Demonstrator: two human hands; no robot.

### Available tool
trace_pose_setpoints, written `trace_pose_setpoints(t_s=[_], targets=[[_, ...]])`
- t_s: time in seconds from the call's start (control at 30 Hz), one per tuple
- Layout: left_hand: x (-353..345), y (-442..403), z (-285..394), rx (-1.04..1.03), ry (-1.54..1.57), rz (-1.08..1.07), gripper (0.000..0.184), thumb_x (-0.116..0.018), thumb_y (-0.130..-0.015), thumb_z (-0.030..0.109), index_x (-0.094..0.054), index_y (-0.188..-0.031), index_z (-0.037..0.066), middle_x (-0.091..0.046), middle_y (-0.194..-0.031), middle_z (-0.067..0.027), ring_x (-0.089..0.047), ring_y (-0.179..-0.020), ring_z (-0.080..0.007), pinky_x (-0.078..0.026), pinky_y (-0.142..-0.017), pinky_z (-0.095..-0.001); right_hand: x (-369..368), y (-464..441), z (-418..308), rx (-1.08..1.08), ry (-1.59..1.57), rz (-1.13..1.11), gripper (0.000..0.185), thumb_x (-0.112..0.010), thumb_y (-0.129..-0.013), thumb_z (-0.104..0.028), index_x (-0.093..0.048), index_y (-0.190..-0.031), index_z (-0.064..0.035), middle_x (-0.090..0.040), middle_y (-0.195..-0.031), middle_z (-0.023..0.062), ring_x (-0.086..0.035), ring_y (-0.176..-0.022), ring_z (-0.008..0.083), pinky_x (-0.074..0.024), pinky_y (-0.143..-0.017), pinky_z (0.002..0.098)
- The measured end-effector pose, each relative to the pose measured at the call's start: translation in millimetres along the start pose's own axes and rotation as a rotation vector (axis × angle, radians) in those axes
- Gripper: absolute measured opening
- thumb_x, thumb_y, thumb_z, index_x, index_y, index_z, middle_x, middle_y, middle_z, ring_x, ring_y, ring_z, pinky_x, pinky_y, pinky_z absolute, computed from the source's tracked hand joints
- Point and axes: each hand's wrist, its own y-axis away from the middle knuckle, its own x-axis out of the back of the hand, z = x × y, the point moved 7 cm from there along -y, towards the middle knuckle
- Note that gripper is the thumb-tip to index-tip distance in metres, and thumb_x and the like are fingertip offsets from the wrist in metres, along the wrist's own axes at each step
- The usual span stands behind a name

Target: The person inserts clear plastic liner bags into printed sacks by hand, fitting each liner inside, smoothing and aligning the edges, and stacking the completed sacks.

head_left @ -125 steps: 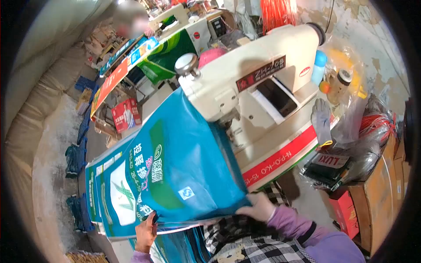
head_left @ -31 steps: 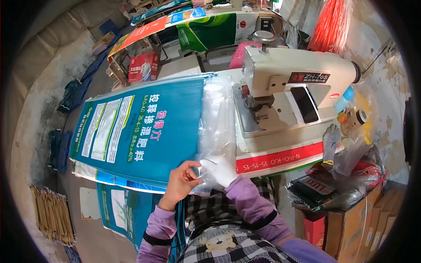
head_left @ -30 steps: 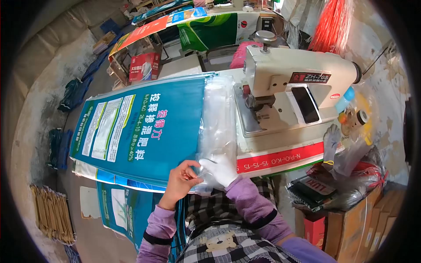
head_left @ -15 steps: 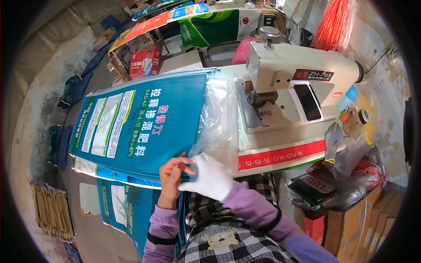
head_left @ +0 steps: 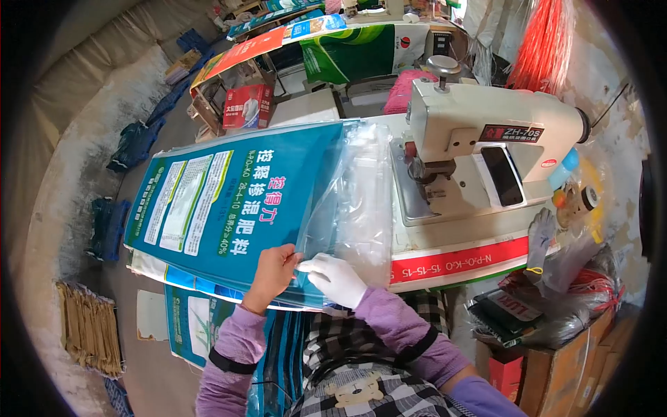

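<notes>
Left hand [head_left: 278,270], earlier splayed, now curled; grip pinched on clear liner [head_left: 363,208]; right hand [head_left: 338,279] beside, closure unclear.

Left of centre, a teal bag [head_left: 236,201] is printed in white and pink; at lower centre, a garment [head_left: 347,358] is checked in black and white.
</notes>
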Motion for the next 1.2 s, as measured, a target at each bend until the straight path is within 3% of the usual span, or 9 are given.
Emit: trace_pose_setpoints(t_s=[0.4,0.47,0.53,0.6,0.7,0.83,0.97,1.07,1.2], targets=[[-9.3,11.4,-30.6,0.155,0.447,-0.01,0.026,-0.07,-0.087,0.011,-0.054,-0.068,0.003,-0.054,-0.053,-0.0031,-0.044,-0.045,-0.0095,-0.038,-0.043,-0.0247,-8.3,-2.8,-16.9,0.194,0.249,-0.108,0.024,-0.062,-0.088,-0.026,-0.068,-0.103,-0.0085,-0.061,-0.092,0.0136,-0.062,-0.085,0.0326,-0.0488,-0.076,0.0396],[13.6,27.6,-1.9,-0.109,-0.02,0.184,0.02,-0.069,-0.087,0.009,-0.057,-0.074,0.001,-0.052,-0.054,-0.0021,-0.049,-0.05,-0.0058,-0.034,-0.043,-0.0255,-28.1,6.0,31.4,-0.369,-0.82,-0.269,0.026,-0.059,-0.09,-0.026,-0.067,-0.097,-0.0018,-0.064,-0.096,0.016,-0.064,-0.086,0.0319,-0.0495,-0.079,0.0393],[31.6,51.7,33.9,-0.132,-0.164,0.276,0.016,-0.069,-0.083,0.004,-0.055,-0.076,0.001,-0.05,-0.054,-0.0093,-0.05,-0.046,-0.0126,-0.034,-0.044,-0.0296,-38.3,13.9,43.0,-0.49,-0.724,-0.087,0.028,-0.052,-0.095,-0.021,-0.067,-0.094,0.0028,-0.067,-0.094,0.0181,-0.066,-0.089,0.0317,-0.0491,-0.084,0.0389],[36.0,82.3,47.5,-0.173,-0.319,0.375,0.012,-0.069,-0.08,0.002,-0.057,-0.078,0.002,-0.051,-0.057,-0.0152,-0.052,-0.045,-0.0236,-0.036,-0.045,-0.0338,-85.8,19.0,-7.0,0.024,0.526,-0.586,0.024,-0.05,-0.091,-0.013,-0.069,-0.088,0.0024,-0.069,-0.088,0.0182,-0.066,-0.09,0.0324,-0.0489,-0.086,0.0393],[31.0,141.0,41.3,-0.167,-0.436,0.368,0.012,-0.068,-0.073,-0.002,-0.061,-0.079,0.006,-0.056,-0.06,-0.0149,-0.056,-0.051,-0.0315,-0.04,-0.047,-0.0378,-96.4,10.1,-61.6,0.495,0.807,-0.866,0.019,-0.057,-0.076,-0.014,-0.072,-0.077,-0.0021,-0.068,-0.081,0.0163,-0.065,-0.084,0.0345,-0.0524,-0.076,0.0421],[46.9,212.1,18.7,-0.11,-0.465,0.463,0.015,-0.069,-0.071,-0.002,-0.064,-0.08,0.009,-0.056,-0.059,-0.0123,-0.056,-0.051,-0.0303,-0.041,-0.047,-0.0394,-1.8,-42.9,-13.2,-0.022,0.825,-0.752,0.02,-0.059,-0.084,-0.021,-0.068,-0.09,-0.0049,-0.068,-0.083,0.0143,-0.067,-0.076,0.027,-0.0529,-0.064,0.0415],[59.7,230.0,27.1,-0.007,-0.589,0.507,0.024,-0.068,-0.07,-0.005,-0.069,-0.091,0.008,-0.056,-0.059,-0.011,-0.054,-0.05,-0.029,-0.041,-0.047,-0.0384,11.6,-35.5,-35.0,0.088,0.795,-0.055,0.027,-0.065,-0.083,-0.025,-0.067,-0.099,-0.0031,-0.068,-0.091,0.014,-0.066,-0.084,0.0272,-0.0523,-0.077,0.04],[58.4,233.6,31.4,0.035,-0.604,0.471,0.033,-0.066,-0.07,-0.007,-0.071,-0.099,0.007,-0.055,-0.059,-0.0109,-0.055,-0.052,-0.0283,-0.041,-0.048,-0.0375,90.6,-17.1,79.7,-0.477,-0.287,0.519,0.043,-0.074,-0.076,-0.023,-0.063,-0.112,-0.002,-0.064,-0.105,0.0159,-0.06,-0.102,0.0287,-0.045,-0.095,0.0407],[63.9,226.1,40.0,-0.029,-0.439,0.581,0.027,-0.064,-0.073,-0.01,-0.068,-0.096,0.003,-0.054,-0.061,-0.014,-0.056,-0.058,-0.0302,-0.043,-0.054,-0.0375,127.5,3.2,18.9,-0.181,0.322,0.841,0.056,-0.078,-0.073,-0.021,-0.056,-0.121,-0.0031,-0.06,-0.114,0.0173,-0.057,-0.106,0.0293,-0.0423,-0.096,0.0395]])
